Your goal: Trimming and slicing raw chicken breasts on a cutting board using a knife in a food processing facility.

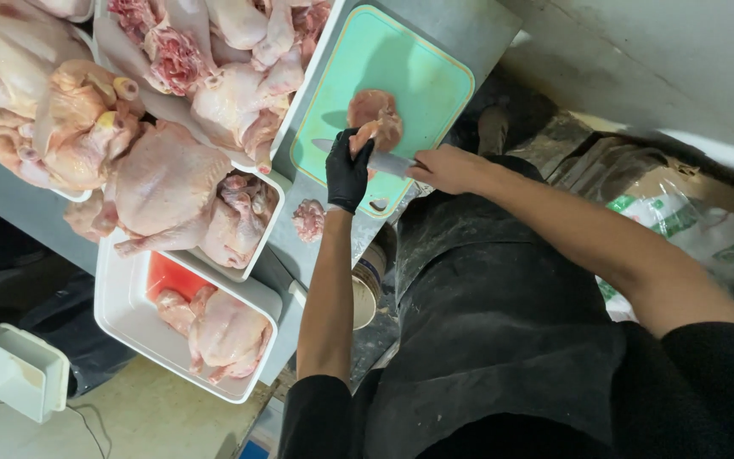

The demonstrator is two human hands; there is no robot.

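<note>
A pale pink raw chicken piece [379, 112] lies on a mint-green cutting board [418, 72] on a metal table. My left hand [347, 174], in a black glove, grips the near edge of the piece with its fingertips. My bare right hand [449, 168] is closed around the handle of a knife [391, 161]. The blade runs flat to the left, passing under my gloved fingers and against the meat. I wear a black apron and black sleeves.
White trays [121, 314] of whole raw chickens [163, 183] and cut parts fill the table to the left. A small meat scrap [308, 219] lies near the board. A round tub [367, 289] sits below the table edge, a white box [23, 372] on the floor, a printed sack [707, 238] at right.
</note>
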